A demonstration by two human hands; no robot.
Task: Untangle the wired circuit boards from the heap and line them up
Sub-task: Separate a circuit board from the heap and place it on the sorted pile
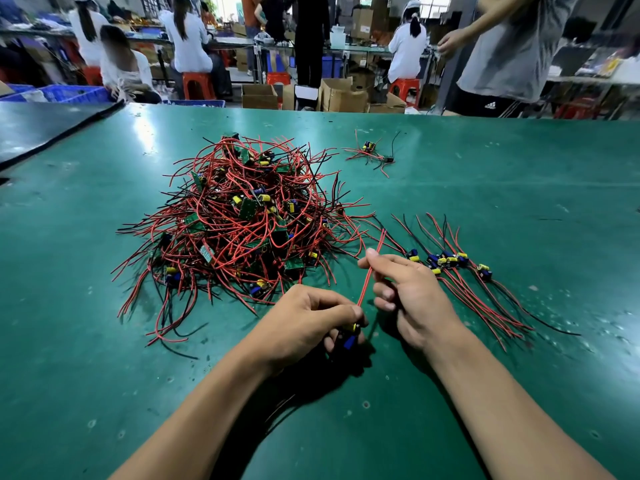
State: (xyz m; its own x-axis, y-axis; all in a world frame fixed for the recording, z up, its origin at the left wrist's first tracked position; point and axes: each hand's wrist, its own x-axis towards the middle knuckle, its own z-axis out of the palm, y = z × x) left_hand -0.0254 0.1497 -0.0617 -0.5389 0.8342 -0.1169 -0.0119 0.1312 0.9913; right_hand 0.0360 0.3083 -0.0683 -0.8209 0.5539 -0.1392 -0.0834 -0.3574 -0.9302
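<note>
Centrally, left hand [311, 320] curls round one small board [350, 337]; right hand [408, 292] pinches its thin red wire [364, 287]; one tangled heap [239, 216] mid-frame; roughly six-board row [446, 260] at right.

Bright, even light falls from overhead, throwing white glare patches on the green counter [104, 341] at its far side. Soft dark shadows pool beneath the forearms. The wide lens bows the counter's far edge, and the people at the back look slightly soft.
</note>
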